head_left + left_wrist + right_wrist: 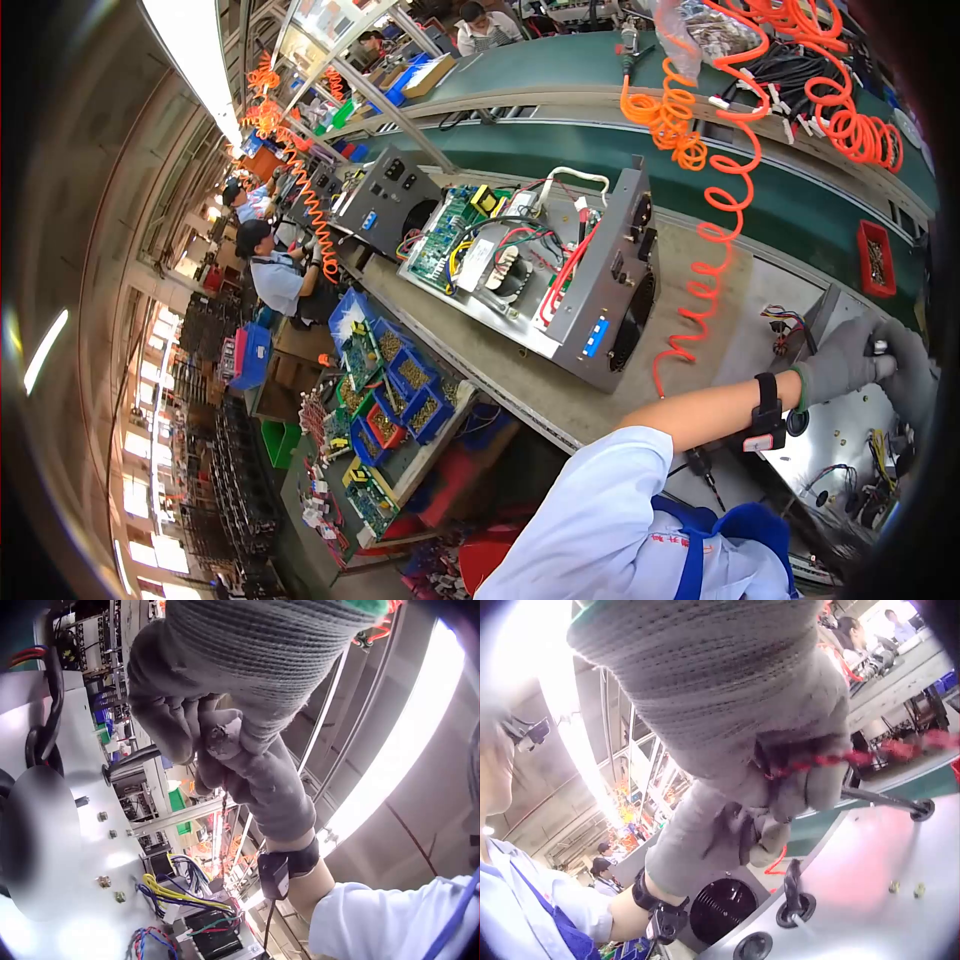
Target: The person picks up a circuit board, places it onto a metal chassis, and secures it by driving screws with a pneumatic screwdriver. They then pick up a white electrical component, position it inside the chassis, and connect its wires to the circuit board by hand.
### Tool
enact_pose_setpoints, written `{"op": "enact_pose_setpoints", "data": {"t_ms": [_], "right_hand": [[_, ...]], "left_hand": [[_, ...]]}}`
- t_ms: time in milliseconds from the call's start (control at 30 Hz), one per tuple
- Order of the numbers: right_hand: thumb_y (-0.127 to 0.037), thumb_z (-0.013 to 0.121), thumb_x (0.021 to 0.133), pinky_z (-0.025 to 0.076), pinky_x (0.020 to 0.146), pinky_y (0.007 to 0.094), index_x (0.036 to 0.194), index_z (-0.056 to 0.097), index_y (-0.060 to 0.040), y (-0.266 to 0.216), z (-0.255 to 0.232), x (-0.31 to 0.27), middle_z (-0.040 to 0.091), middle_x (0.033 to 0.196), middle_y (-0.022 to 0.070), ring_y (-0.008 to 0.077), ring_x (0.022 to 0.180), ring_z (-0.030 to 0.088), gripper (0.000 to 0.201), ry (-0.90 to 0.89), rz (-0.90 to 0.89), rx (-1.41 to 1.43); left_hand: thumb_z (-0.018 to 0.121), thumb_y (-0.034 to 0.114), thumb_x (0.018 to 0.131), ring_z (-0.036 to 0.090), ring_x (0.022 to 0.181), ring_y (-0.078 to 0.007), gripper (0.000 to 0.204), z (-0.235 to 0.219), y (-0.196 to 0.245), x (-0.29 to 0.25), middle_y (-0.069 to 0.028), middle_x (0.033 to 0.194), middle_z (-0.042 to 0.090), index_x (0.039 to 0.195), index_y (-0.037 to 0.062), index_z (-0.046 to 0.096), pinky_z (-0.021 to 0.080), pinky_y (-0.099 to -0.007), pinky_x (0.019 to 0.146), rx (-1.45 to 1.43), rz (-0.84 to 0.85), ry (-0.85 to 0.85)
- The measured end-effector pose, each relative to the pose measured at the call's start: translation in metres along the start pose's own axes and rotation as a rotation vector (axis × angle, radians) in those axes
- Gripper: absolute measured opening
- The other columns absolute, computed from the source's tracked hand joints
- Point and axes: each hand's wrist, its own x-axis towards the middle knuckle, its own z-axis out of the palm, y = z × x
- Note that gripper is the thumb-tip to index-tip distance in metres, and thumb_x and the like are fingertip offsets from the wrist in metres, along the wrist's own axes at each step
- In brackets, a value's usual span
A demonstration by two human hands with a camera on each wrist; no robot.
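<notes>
Both hands wear grey gloves and meet above a shiny metal panel (815,435). My left hand (838,365) has its fingers curled; in the left wrist view, a black cable (135,760) runs from a hole in the panel up to its fingertips. My right hand (908,372), close against the left, grips a twisted red-and-black wire (862,757) that trails away from its curled fingers. Glove fingers hide the spot where cable and wire enter the hands. Black grommets (795,909) with cables through them sit in the panel.
An opened metal chassis (520,265) with circuit boards and wiring stands on the bench. Coiled orange air hoses (715,260) hang over it. Blue bins (425,415) of small parts stand on a lower table, and a red tray (876,258) lies on the green conveyor (800,235).
</notes>
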Motion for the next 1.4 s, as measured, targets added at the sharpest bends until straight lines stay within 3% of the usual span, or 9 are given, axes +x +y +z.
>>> {"op": "enact_pose_setpoints", "data": {"t_ms": [167,500,600,733,900,1067,1233,1300,1400], "right_hand": [[0.002,0.056,0.068,0.041,0.055,0.032,0.096,0.048,-0.004,-0.009,-0.002,0.023,0.05,0.071,0.0085,0.0225,0.057,0.049,0.03,-0.088,0.117,0.347],[-0.013,0.066,0.069,0.037,0.066,0.0441,0.071,0.056,-0.0054,0.04,0.035,0.037,0.052,0.073,0.015,0.0342,0.072,0.051,0.012,0.01,-0.208,-0.601],[-0.01,0.065,0.068,0.038,0.07,0.0434,0.078,0.056,-0.0063,0.056,0.051,0.036,0.053,0.077,0.0146,0.0339,0.079,0.052,0.015,0.049,-0.121,-0.703],[-0.005,0.063,0.065,0.042,0.072,0.046,0.086,0.056,-0.0058,0.063,0.055,0.035,0.056,0.081,0.0166,0.0369,0.082,0.053,0.022,-0.039,0.229,-0.4],[0.0,0.059,0.06,0.041,0.068,0.047,0.074,0.053,-0.0045,0.127,0.068,0.03,0.055,0.078,0.017,0.0389,0.079,0.052,0.016,-0.062,0.0,-0.283],[-0.004,0.061,0.063,0.042,0.067,0.0446,0.076,0.057,-0.0042,0.142,0.072,0.036,0.055,0.076,0.017,0.0378,0.078,0.054,0.013,-0.065,0.048,-0.41],[-0.023,0.058,0.076,0.051,0.085,0.0432,0.099,0.067,-0.0122,0.041,0.015,0.095,0.066,0.101,0.0176,0.0354,0.098,0.062,0.027,-0.728,0.284,-0.647],[-0.02,0.04,0.086,0.053,0.061,0.0433,0.12,0.05,0.012,0.034,0.01,0.108,0.066,0.086,0.0202,0.0349,0.075,0.067,0.048,-0.68,-0.187,-0.909],[-0.022,0.06,0.089,0.049,0.077,0.0323,0.108,0.062,-0.0007,-0.156,-0.02,0.111,0.065,0.095,0.0151,0.0243,0.088,0.064,0.029,-0.378,-0.366,0.013]], "left_hand": [[0.062,0.014,0.081,0.061,0.078,-0.0293,0.024,-0.008,-0.028,0.024,-0.0171,0.08,0.061,0.1,0.0015,0.054,0.048,-0.0383,0.07,0.252,0.094,0.122],[0.06,0.007,0.081,0.06,0.075,-0.0236,0.016,-0.07,-0.09,0.041,-0.0142,0.08,0.062,0.096,0.0009,0.061,0.048,-0.0346,0.067,0.253,0.231,0.328],[0.061,0.009,0.082,0.059,0.073,-0.02,0.019,-0.077,-0.072,0.031,-0.0106,0.074,0.059,0.098,0.0005,0.059,0.048,-0.0329,0.065,-0.017,-0.209,0.223],[0.062,0.012,0.083,0.058,0.074,-0.0183,0.023,-0.074,-0.093,0.031,-0.0094,0.076,0.057,0.102,0.0004,0.056,0.047,-0.0331,0.065,0.004,-0.099,0.265],[0.063,0.021,0.086,0.057,0.078,-0.0287,0.042,-0.056,-0.106,0.003,-0.0196,0.098,0.055,0.12,0.0011,0.047,0.047,-0.0382,0.071,0.36,0.231,0.539],[0.061,0.019,0.086,0.058,0.089,-0.0278,0.042,-0.058,-0.064,-0.1,-0.0156,0.1,0.054,0.123,0.0058,0.045,0.048,-0.0382,0.076,0.426,0.287,0.404],[0.059,0.019,0.087,0.062,0.092,-0.0254,0.029,-0.087,-0.085,-0.222,-0.0135,0.102,0.06,0.112,0.004,0.056,0.05,-0.0348,0.081,0.418,-0.014,0.289],[0.059,0.021,0.088,0.063,0.093,-0.025,0.031,-0.092,-0.095,-0.276,-0.0137,0.105,0.061,0.115,0.0038,0.057,0.051,-0.0339,0.081,0.396,-0.134,0.463],[0.06,0.024,0.089,0.064,0.09,-0.0222,0.034,-0.079,-0.108,-0.372,-0.0127,0.101,0.065,0.117,0.004,0.058,0.052,-0.0325,0.08,0.488,-0.296,0.815]]}}
